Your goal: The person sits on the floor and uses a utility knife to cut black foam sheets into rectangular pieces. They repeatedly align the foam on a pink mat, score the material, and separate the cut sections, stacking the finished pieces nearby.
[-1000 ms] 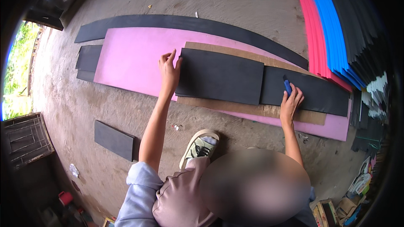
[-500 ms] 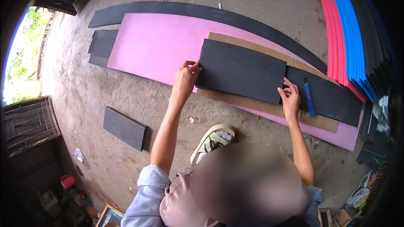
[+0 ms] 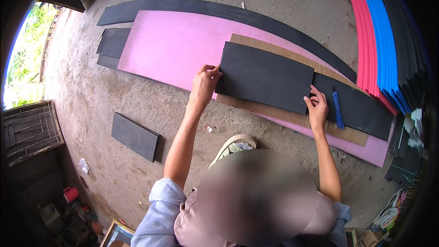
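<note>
A rectangular black foam sheet (image 3: 267, 77) lies over a brown board (image 3: 283, 116), with my hands at its two short ends. My left hand (image 3: 206, 82) pinches the left end, where the edges of more than one layer show. At the right end, my right hand (image 3: 317, 108) has its fingers and thumb closed on the edge. Just right of that hand, a blue-handled cutter knife (image 3: 338, 110) rests on a longer black strip (image 3: 361, 107). A large pink sheet (image 3: 164, 45) is spread beneath all of these.
A long black strip (image 3: 192, 7) runs along the pink sheet's far side. Shorter black pieces (image 3: 114, 43) poke out at its left end. A black block (image 3: 135, 137) sits on the concrete floor (image 3: 91, 123). Red, blue and black sheets (image 3: 382, 41) are stacked at the right.
Both hands keep their hold on the ends of the black foam sheet. The view has shifted slightly, and more of my shoe is hidden now.
</note>
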The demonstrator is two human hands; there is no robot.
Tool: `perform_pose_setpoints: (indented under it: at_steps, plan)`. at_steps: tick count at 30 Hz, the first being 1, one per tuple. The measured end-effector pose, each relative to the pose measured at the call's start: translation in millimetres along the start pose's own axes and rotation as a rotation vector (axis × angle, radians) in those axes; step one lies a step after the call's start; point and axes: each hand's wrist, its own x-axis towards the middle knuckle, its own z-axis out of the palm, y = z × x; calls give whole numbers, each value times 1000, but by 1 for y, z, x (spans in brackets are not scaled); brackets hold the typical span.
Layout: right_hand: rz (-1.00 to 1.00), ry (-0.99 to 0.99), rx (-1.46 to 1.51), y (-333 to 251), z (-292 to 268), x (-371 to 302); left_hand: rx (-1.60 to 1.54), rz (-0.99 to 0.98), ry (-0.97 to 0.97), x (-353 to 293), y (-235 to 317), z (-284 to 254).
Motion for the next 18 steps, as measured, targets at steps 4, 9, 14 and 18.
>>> perform_pose_setpoints:
  at_steps: [4, 9, 14, 18]
  plan:
    - [0, 3, 5, 0, 1, 0, 15, -7, 23, -1, 1, 2]
    - [14, 13, 26, -1, 1, 1, 13, 3, 78, -3, 1, 6]
    - [17, 12, 37, 1, -1, 3, 11, 0, 81, 0, 4, 5]
    - [14, 10, 38, 0, 0, 3, -19, -4, 81, -1, -1, 6]
